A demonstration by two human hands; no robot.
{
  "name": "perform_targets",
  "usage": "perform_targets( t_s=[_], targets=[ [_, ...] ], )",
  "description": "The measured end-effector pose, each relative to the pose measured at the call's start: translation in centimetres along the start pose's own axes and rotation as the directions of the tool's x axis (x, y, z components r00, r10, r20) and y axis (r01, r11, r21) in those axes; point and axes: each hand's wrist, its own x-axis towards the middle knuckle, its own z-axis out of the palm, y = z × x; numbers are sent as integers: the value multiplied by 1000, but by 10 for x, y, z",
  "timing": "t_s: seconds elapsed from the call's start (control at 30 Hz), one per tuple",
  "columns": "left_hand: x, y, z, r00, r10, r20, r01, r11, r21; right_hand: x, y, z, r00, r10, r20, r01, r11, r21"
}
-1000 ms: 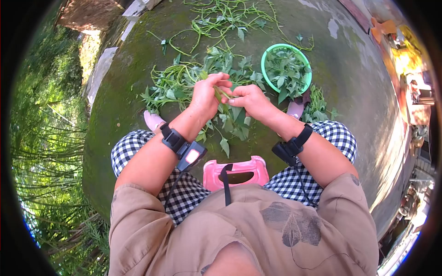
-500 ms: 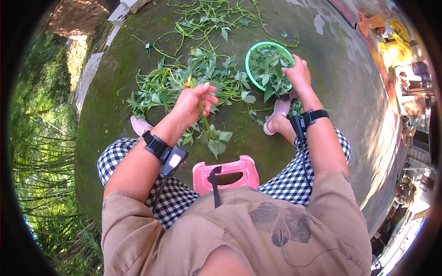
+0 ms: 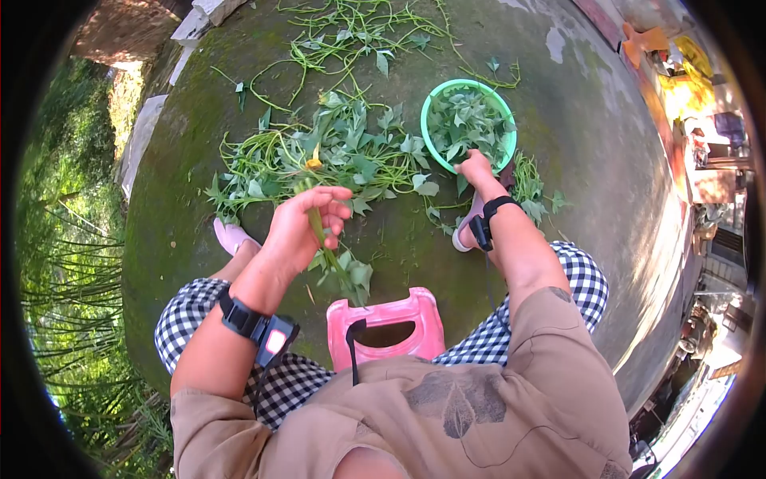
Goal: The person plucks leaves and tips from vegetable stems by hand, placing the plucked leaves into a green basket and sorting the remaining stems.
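My left hand (image 3: 307, 223) is closed around a small bunch of green leafy stems (image 3: 351, 275), whose leaves hang down toward my lap. My right hand (image 3: 476, 168) is at the near rim of a round light-green basket (image 3: 427, 128), with its fingers bent down among the leaves. What those fingers hold, if anything, is hidden. Picked green leaves (image 3: 471, 116) fill the basket. Beyond my left hand lies a heap of leafy vines (image 3: 351, 148) on the ground, with a yellow leaf (image 3: 314, 163) at its near side.
Bare, trailing stems (image 3: 359, 36) lie farther out on the mossy concrete (image 3: 207, 136). A few more leafy stems (image 3: 527, 188) lie right of the basket. Between my knees is a pink plastic stool (image 3: 387, 327). Greenery borders the left, and household clutter stands along the right.
My right hand has moved from the basket's right side to its near rim, uncovering more of the leaves inside. My left hand has come closer to my body with the stems still in it.
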Motion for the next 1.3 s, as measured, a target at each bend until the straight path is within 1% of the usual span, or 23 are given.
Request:
perform_targets(
  t_s=[0.1,0.13,0.23,0.27,0.37,0.4,0.5,0.53,0.63,0.67,0.7,0.77,0.83,0.9,0.97,1.03,1.07,1.1,1.17,1.23,1.3],
  targets=[
    [4,-3,-6,1000,-23,-14,22,998,-60,32,-15,16,993,-62,99,53,995,90],
    [5,-4,-8,999,-39,-3,38,995,-87,43,-19,24,992,-70,110,65,997,49],
    [5,-2,-4,997,-74,2,74,990,-122,68,-18,50,981,-139,136,131,989,70],
    [4,0,-4,996,-94,4,93,986,-140,72,-13,56,984,-92,151,99,994,-40],
    [3,3,-3,996,-92,18,93,983,-160,66,-13,53,965,-223,141,230,973,-35],
    [2,3,-4,997,-74,21,77,984,-158,71,-12,55,957,-255,142,266,962,-64],
    [0,11,-2,999,-9,47,16,988,-154,69,-14,40,966,-175,191,208,964,-167],
    [-3,14,-1,998,11,58,-2,988,-156,60,-17,30,971,-218,101,232,960,-155],
    [-10,22,4,994,75,76,-61,985,-163,44,-29,-12,995,-78,66,83,993,-79],
    [-12,23,5,991,97,94,-82,985,-153,41,-30,-26,992,-110,67,116,989,-91],
    [-14,24,6,987,117,114,-101,985,-143,41,-28,-43,984,-139,113,144,989,-35],
    [-18,27,9,977,149,149,-133,984,-116,11,-51,-94,976,-102,193,101,995,15],
    [-22,30,10,961,177,211,-158,982,-101,-26,-66,-156,937,-240,252,215,969,123],
    [-25,33,10,941,205,269,-186,978,-92,-89,-86,-224,918,-343,197,326,939,112],
    [-30,34,13,927,223,301,-199,974,-109,-178,-98,-283,890,-440,119,421,894,155],
    [-35,34,12,905,259,338,-223,964,-143,-268,-97,-330,866,-486,115,478,873,93],
    [-39,34,12,887,279,368,-241,960,-145,-303,-85,-349,876,-453,164,445,891,88],
    [-46,33,13,874,289,389,-244,956,-163,-337,-74,-362,883,-417,215,409,909,82],
    [-58,30,18,849,302,434,-239,951,-194,-413,-66,-373,915,-242,323,212,969,126],
    [-62,26,18,822,304,483,-222,950,-219,-452,-54,-368,854,-184,487,215,976,-10],
    [-68,19,21,809,309,500,-217,948,-234,-469,-55,-335,817,-353,457,359,930,77]
  ],
)
